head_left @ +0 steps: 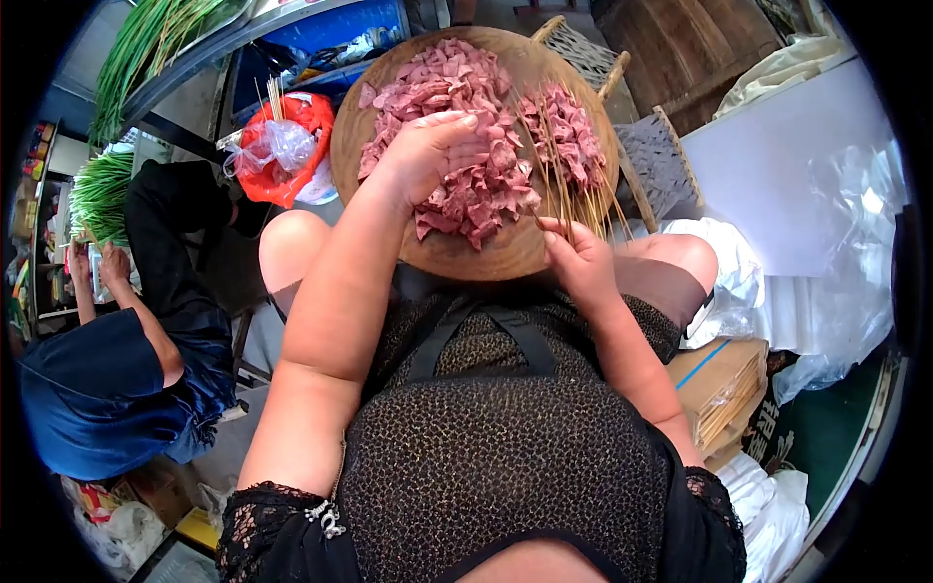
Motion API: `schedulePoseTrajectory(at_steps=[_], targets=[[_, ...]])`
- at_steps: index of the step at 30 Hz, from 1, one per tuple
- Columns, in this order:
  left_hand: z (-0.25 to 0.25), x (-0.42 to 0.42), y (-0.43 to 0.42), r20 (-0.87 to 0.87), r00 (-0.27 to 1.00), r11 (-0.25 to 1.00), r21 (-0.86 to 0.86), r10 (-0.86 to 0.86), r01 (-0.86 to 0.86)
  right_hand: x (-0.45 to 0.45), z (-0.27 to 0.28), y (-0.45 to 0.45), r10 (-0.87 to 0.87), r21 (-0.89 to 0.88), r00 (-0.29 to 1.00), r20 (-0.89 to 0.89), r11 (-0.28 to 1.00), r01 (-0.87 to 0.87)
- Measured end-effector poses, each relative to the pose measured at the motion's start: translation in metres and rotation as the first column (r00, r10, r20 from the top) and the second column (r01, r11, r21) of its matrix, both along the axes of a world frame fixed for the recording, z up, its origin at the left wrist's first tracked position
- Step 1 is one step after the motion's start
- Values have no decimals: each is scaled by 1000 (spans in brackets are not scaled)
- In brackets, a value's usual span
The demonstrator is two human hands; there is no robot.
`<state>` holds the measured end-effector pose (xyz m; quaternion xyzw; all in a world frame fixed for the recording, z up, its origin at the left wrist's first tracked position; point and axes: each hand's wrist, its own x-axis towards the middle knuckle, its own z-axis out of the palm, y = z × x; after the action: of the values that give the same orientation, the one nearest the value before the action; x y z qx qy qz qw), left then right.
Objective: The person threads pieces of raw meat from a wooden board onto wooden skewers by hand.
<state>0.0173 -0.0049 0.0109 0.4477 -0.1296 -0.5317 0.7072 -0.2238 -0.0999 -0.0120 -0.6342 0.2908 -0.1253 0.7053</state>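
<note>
Black, gold-speckled fabric garment (pixel 505 457) nearest me, 6 o'clock. Round brown wooden board (pixel 466 264) at 12, raw pink-red meat pieces (pixel 452 83) heaped on it. My bare left hand (pixel 428 155) is over the heap, grip unclear, can't tell. My bare right hand (pixel 577 257), 1 o'clock, pinches a thin tan wooden skewer (pixel 537 218). Red plastic bag (pixel 319 117) at 11.

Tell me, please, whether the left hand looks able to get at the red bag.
Probably yes: the red bag sits just beside the round board, and nothing tall seems to stand between it and the left hand.
</note>
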Motion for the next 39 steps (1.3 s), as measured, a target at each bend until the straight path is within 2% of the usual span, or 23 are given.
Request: schedulePoseTrajectory(at_steps=[2,4,6,8,10,11,12,14,15,16,18,22,26,28,29,30,31,33,34,36,37,38,39], targets=[[-1,-1,2,8,1000,999,47,16,-17,2,-2,1,-9,-39,1000,21,999,10],[6,4,8,345,922,975,193,-176,114,3,1,-1,-13,-26,1000,17,1000,13],[2,9,9,697,713,986,160,-79,-48,3,-2,-5,-51,-6,997,57,999,51],[-6,19,14,883,418,911,334,-212,-242,2,-2,-10,-77,33,996,47,997,76],[-3,11,17,929,176,877,366,-325,-311,1,-2,-11,-99,3,993,60,995,99],[0,7,17,875,163,810,483,-455,-332,0,-3,-11,-100,0,993,61,995,100],[0,3,19,875,163,810,483,-455,-332,1,-1,-10,-100,0,993,61,995,100],[-2,-3,21,857,33,774,480,-513,-413,1,6,-7,-110,58,993,34,993,108],[-6,-2,21,843,58,778,517,-534,-356,1,5,-6,-109,58,993,34,993,107],[-8,-4,21,843,58,778,517,-534,-357,1,3,-6,-100,39,995,30,994,99],[-10,-7,20,876,-59,837,436,-479,-331,1,2,-6,-93,21,995,31,996,92],[-20,-3,20,929,-96,903,317,-357,-288,-1,-1,-8,-84,50,996,41,995,82],[-16,2,14,928,-9,887,354,-374,-296,-1,0,-8,-88,72,995,45,994,85],[-6,2,15,925,182,873,375,-333,-311,-1,2,-8,-87,56,995,42,995,84],[-13,6,14,961,176,910,259,-211,-323,-2,3,-8,-82,42,996,38,996,81],[-12,7,13,961,177,910,260,-212,-323,-2,2,-8,-83,42,996,37,996,81],[-8,8,13,915,382,913,258,-126,-316,-2,0,-8,-88,61,995,43,995,85],[-11,17,8,730,683,922,255,15,-293,-1,1,-10,-86,77,995,52,994,82],[-16,21,7,730,683,921,253,20,-297,-1,3,-10,-76,80,996,38,994,73],[-21,26,7,342,915,956,121,213,-268,-1,8,-7,-64,82,998,25,995,61],[-20,28,6,212,956,971,86,203,-225,0,12,-4,-50,92,999,20,995,48],[-20,27,6,213,955,970,84,205,-227,0,14,-1,-36,102,999,15,994,35],[-19,25,5,127,963,972,-29,237,-235,-1,11,0,-6,108,1000,10,994,5]])
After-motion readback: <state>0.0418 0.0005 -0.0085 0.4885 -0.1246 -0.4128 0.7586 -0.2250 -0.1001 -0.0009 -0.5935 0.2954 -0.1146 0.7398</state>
